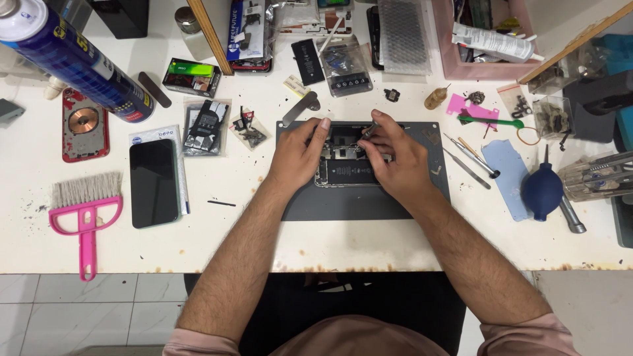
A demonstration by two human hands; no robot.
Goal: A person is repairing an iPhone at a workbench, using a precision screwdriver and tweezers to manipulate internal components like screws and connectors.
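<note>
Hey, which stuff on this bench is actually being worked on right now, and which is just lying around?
In use: opened phone, grey mat, left hand, right hand holding a thin tool.

Lying about: pink brush, black phone, blue air blower, spray can.

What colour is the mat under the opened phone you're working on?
Dark grey. The mat lies under the opened phone, held by the left hand and right hand; head view shows it best.

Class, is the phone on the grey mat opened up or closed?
Opened: the phone shows its battery and inner parts between the left hand and right hand.
</note>
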